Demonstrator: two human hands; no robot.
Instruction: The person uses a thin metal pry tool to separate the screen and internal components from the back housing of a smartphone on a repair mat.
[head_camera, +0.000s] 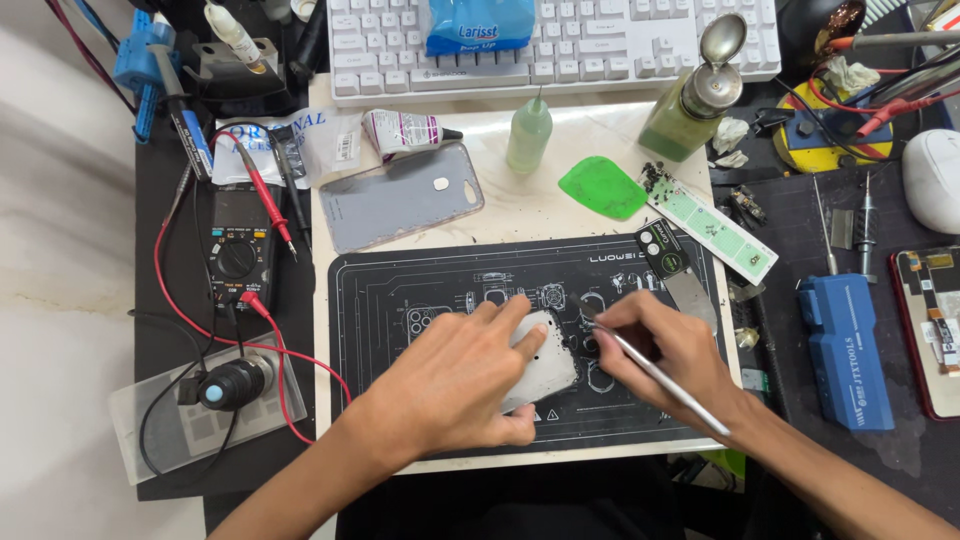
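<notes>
Left hand (455, 375) pressed flat on grey metal phone plate (545, 365) atop black printed work mat (400, 300), right hand (665, 350) pinching slim metal tweezers (660, 378) just beside plate, grey phone back cover (400, 205), green plastic pry card (602, 187) above mat, blue tool block (845, 350) right.

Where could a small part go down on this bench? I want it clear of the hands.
Bare patches: the black mat's left end, between the grey phone back cover and the left hand; the pale top between the green dropper bottle and green pick. Crowded: around the right hand and the tool-strewn right side.
</notes>
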